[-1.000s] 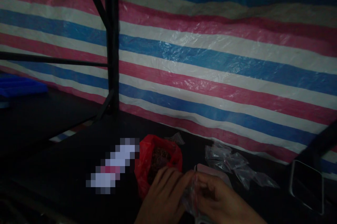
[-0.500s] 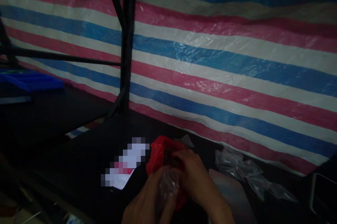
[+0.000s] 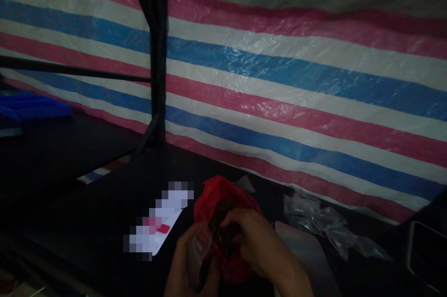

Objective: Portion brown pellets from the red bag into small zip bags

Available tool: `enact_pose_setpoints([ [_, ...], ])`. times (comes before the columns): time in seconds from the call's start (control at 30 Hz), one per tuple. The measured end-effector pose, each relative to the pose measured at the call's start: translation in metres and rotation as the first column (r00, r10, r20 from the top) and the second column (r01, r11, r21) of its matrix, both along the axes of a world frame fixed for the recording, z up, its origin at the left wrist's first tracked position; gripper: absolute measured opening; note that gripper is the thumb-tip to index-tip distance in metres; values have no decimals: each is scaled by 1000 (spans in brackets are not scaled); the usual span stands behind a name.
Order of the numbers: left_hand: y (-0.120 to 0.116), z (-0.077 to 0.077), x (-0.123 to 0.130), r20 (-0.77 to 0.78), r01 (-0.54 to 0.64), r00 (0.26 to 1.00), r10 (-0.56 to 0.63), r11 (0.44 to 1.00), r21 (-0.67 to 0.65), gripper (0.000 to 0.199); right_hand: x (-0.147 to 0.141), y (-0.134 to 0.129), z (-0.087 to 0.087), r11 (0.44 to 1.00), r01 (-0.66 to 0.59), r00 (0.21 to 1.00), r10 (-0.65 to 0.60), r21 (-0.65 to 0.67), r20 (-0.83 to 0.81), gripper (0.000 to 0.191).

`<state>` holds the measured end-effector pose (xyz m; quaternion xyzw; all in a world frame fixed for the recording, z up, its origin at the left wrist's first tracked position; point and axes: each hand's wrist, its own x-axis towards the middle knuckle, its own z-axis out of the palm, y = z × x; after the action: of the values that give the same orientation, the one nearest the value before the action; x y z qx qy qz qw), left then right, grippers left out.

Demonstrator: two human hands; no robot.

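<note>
A red plastic bag (image 3: 226, 190) lies spread open on the dark table, with dark brown, clumpy material (image 3: 220, 215) inside it. My right hand (image 3: 256, 236) reaches into this bag from the right. Its fingers are curled down on the brown material; the fingertips are partly hidden. Just left of it, at the bag's near edge, my left hand (image 3: 183, 262) is closed around a small clear zip bag (image 3: 201, 241), whose mouth tilts up toward the brown material. What the clear bag holds is too dark to make out.
A lit phone (image 3: 171, 218) lies left of the red bag. On the right are a grey flat panel (image 3: 300, 246), several clear zip bags (image 3: 314, 215) and a dark, pale-edged device (image 3: 428, 250). Behind stand a striped tarp (image 3: 279, 78) and a black post (image 3: 158, 55). Blue trays (image 3: 35, 106) sit far left.
My left hand and the clear bag have shifted left, away from my right hand. More of the brown material now shows. The view has turned slightly right.
</note>
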<state>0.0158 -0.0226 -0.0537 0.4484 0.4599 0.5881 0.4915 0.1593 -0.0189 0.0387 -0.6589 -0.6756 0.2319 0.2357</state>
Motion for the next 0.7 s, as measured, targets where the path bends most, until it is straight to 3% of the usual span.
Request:
enact_pose_setpoints([
  [0.17, 11, 4, -17, 20, 131, 991, -130, 990, -46, 58, 4, 8, -9, 999, -19, 935, 1, -47, -354, 48],
  [0.4, 24, 0, -31, -200, 59, 978, -57, 998, 7, 56, 19, 11, -20, 998, -38, 814, 5, -44, -581, 37],
  [0.53, 32, 5, -26, -344, 68, 938, -39, 995, 74, 52, 20, 2, -6, 999, 11, 797, 11, 33, -604, 36],
  [0.7, 43, 3, -24, -484, 144, 875, 2, 954, 265, 37, 9, -14, 24, 995, -11, 738, 76, 100, -671, 31],
])
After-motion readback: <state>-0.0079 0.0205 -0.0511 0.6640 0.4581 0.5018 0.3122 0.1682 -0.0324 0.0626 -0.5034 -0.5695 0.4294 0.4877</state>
